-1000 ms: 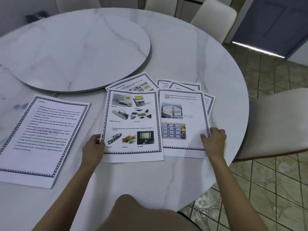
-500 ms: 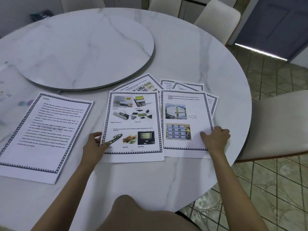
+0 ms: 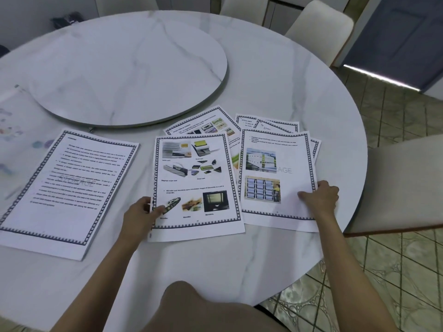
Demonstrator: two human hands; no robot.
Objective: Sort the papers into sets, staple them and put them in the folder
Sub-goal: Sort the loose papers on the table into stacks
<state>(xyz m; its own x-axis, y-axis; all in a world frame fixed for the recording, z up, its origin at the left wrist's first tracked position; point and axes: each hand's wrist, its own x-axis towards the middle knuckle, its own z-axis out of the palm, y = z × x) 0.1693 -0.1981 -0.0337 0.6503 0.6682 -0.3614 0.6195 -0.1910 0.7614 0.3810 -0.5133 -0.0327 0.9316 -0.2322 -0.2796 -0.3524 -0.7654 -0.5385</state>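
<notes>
Your left hand (image 3: 141, 216) now pinches the lower left edge of the middle white, dark-bordered picture sheet (image 3: 194, 178), thumb on top; a second ago it lay beside it. Your right hand (image 3: 320, 196) still grips the neighbouring bordered sheet (image 3: 275, 168) on the white marble worktop (image 3: 263, 80).

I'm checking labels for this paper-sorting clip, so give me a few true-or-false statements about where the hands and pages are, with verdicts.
1. The left hand pinches the left edge of the film-reel page. True.
2. The right hand rests on the text-only page. False: it holds the right edge of the building-photo page; the text-only page lies untouched at the left.
3. The text-only page lies on the turntable. False: it lies on the table, nearer the person than the turntable.
4. Behind the two front pages lie fanned pages. True.
</notes>
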